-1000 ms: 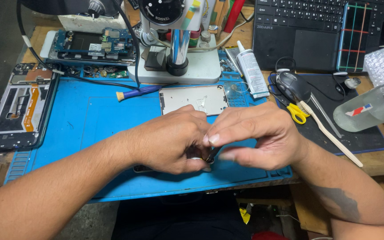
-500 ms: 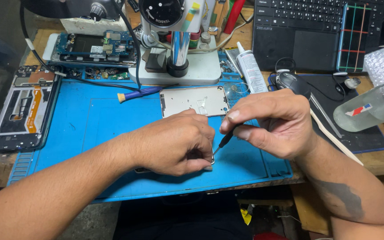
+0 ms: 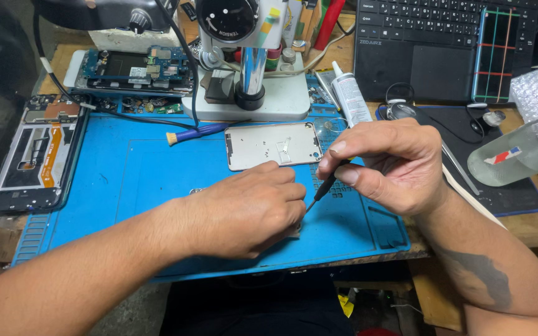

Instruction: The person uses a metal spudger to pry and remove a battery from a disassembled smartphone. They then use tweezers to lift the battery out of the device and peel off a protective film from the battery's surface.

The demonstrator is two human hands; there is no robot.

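driving a screw: right hand [image 3: 388, 165] pinches a thin black screwdriver [image 3: 326, 185], tip down at 7 o'clock under the left hand [image 3: 253, 208], fingers curled over a small, mostly hidden part on the blue mat [image 3: 113, 186]. next likely needs a steady vertical tip. silver back plate [image 3: 273, 144] lies at 12.

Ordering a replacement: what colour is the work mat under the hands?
Blue silicone work mat, seen in the head view.
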